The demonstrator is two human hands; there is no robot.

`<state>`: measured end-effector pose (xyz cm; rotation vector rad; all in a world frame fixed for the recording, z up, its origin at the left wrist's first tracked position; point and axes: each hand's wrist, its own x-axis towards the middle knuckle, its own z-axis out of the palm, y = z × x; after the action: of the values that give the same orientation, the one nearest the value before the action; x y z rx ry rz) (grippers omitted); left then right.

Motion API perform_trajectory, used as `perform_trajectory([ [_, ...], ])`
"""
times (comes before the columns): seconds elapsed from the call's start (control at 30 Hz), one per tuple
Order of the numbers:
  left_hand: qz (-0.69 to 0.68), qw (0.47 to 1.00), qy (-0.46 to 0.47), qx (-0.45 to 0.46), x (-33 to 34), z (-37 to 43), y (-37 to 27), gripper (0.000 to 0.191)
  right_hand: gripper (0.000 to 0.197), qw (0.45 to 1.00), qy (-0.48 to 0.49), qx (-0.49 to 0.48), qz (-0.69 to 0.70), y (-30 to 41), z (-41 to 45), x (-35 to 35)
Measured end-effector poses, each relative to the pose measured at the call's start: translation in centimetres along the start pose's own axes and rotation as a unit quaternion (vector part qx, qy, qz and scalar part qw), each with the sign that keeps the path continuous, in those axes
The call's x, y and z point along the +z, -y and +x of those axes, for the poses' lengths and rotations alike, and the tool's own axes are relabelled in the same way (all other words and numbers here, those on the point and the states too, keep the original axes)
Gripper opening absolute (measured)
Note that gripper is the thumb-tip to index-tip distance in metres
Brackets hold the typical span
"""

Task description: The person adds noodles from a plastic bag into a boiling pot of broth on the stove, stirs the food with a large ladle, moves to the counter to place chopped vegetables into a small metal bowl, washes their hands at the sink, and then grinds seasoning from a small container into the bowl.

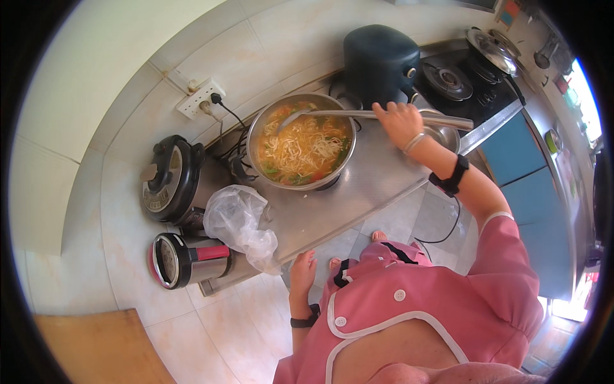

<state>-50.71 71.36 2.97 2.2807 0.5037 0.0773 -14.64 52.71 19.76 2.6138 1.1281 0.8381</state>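
Observation:
My right hand (pixel 399 124) is closed round the handle of a long metal ladle (pixel 345 114), whose bowl end lies at the upper left of the soup. A round metal pot (pixel 351 152) holds noodles in orange broth (pixel 302 149) with green leaves and red pieces. My left hand (pixel 303 271) hangs by the front edge of the steel counter (pixel 307 216), its fingers loosely bent, with nothing seen in it. Near it a crumpled clear plastic bag (pixel 237 218) droops over the counter's edge. Behind my right hand sits a metal bowl (pixel 448 137), partly hidden.
Left of the pot stand an electric pressure cooker (pixel 172 180) and a smaller steel appliance (pixel 192 259). A dark air-fryer-like appliance (pixel 379 62) stands behind, beside a gas hob (pixel 448 79) with a lidded pan (pixel 491 48). Cords run from a power strip (pixel 200 98).

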Motion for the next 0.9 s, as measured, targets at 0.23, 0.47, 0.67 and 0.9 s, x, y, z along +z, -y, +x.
perform_trajectory([
  [0.23,-0.01,1.0,-0.015,-0.01,0.4,-0.9,0.7,0.025,0.034,0.996,-0.034,-0.079,-0.022,-4.8,-2.9,-4.4],
  [0.47,0.0,1.0,-0.009,0.008,0.3,0.1,0.1,0.025,0.036,0.99,-0.024,-0.14,-0.019,-7.1,-4.2,-7.9],
  [0.67,-0.011,1.0,-0.011,-0.014,0.4,0.0,0.1,0.024,0.034,0.994,0.015,-0.104,0.011,-6.7,-4.1,-9.9],
  [0.9,0.003,1.0,-0.019,0.003,0.9,-0.2,0.0,0.025,0.038,0.995,0.006,-0.093,0.024,-2.2,-3.3,-2.9],
])
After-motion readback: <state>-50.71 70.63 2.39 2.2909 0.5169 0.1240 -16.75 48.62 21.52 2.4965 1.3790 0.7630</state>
